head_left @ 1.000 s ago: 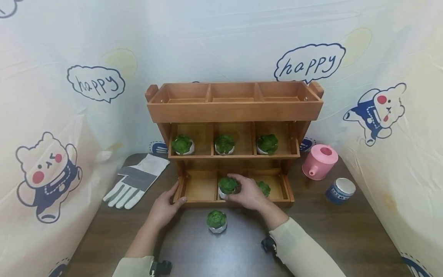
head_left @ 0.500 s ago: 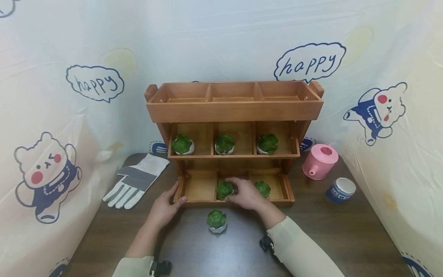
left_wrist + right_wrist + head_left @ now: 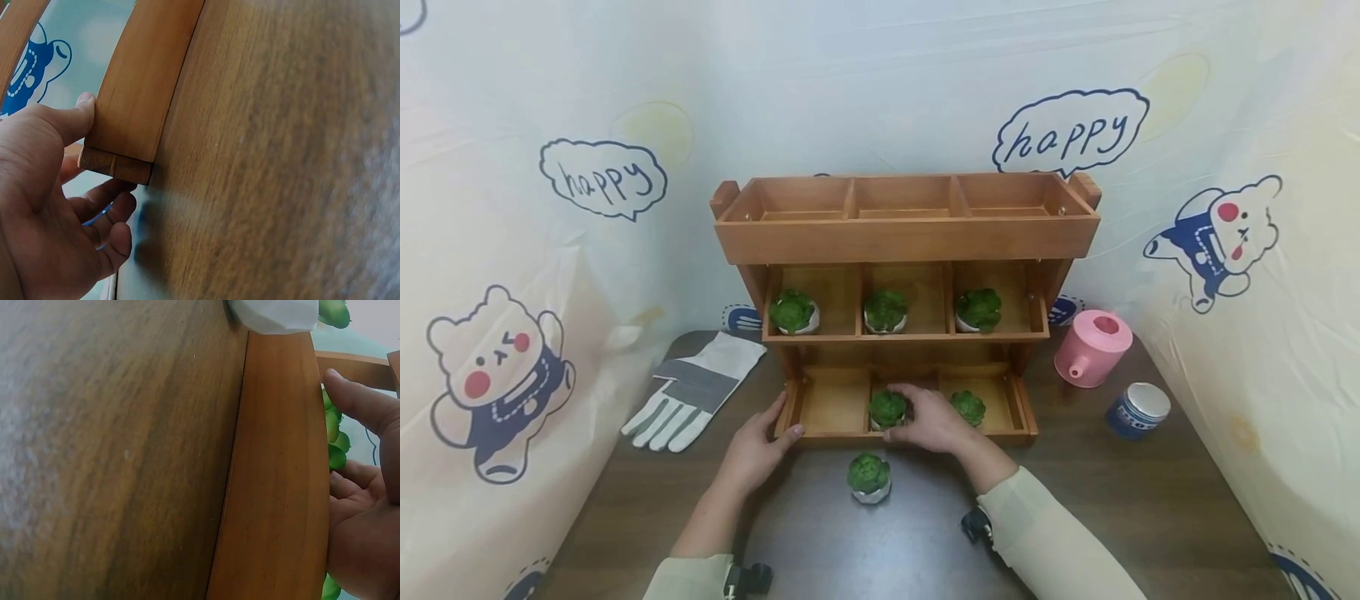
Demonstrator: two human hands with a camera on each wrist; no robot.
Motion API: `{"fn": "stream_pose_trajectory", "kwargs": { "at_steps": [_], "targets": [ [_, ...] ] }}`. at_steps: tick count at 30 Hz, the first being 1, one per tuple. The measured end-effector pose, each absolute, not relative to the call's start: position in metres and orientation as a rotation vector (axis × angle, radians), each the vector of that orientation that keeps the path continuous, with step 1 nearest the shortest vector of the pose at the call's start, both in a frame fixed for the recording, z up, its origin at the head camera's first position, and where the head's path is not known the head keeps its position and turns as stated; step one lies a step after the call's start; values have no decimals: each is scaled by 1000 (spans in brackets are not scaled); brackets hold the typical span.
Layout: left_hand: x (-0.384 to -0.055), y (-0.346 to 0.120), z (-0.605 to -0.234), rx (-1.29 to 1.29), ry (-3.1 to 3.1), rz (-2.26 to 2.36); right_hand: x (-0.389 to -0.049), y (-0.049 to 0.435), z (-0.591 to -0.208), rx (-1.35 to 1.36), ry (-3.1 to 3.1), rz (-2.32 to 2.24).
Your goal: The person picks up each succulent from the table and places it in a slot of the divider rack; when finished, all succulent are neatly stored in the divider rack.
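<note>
A three-tier wooden planter shelf [image 3: 906, 242] stands at the back of the table. My left hand [image 3: 760, 450] grips the left front corner of its bottom tier, thumb over the wooden front board [image 3: 134, 94] and fingers round the end. In the bottom tier's middle compartment sits a small potted succulent [image 3: 887, 409], with my right hand [image 3: 928, 419] round its right side, thumb in front and fingers behind. The front board hides its pot in the right wrist view, where green leaves [image 3: 334, 428] show beside the thumb. Another potted succulent [image 3: 868, 477] stands on the table before the shelf.
Each middle-tier compartment holds a potted succulent, such as the left one [image 3: 793, 312]. One more succulent [image 3: 968, 407] sits at the bottom right, partly behind my right hand. Work gloves [image 3: 696, 392] lie left; a pink watering can [image 3: 1093, 348] and blue-white jar [image 3: 1138, 411] stand right.
The potted succulent at my right hand has gone down and slightly left into the bottom tier's middle compartment, the hand moving with it. My left hand stays on the shelf corner.
</note>
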State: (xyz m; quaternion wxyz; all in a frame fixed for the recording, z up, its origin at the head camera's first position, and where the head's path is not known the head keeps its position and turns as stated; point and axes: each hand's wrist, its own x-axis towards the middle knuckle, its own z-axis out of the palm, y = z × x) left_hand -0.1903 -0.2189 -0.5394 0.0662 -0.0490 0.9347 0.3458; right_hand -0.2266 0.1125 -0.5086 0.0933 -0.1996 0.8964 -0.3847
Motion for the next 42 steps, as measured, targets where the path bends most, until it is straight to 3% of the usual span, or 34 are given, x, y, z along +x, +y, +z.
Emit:
{"fn": "stream_pose_trajectory", "kwargs": {
  "at_steps": [25,42],
  "targets": [
    [-191,-219,-538,-118,2836,1045,-215,124,-508,-475,2514,-1507],
    [-191,-220,-539,-138,2826,1044,-199,132,-497,-535,2559,-1557]
  ]
}}
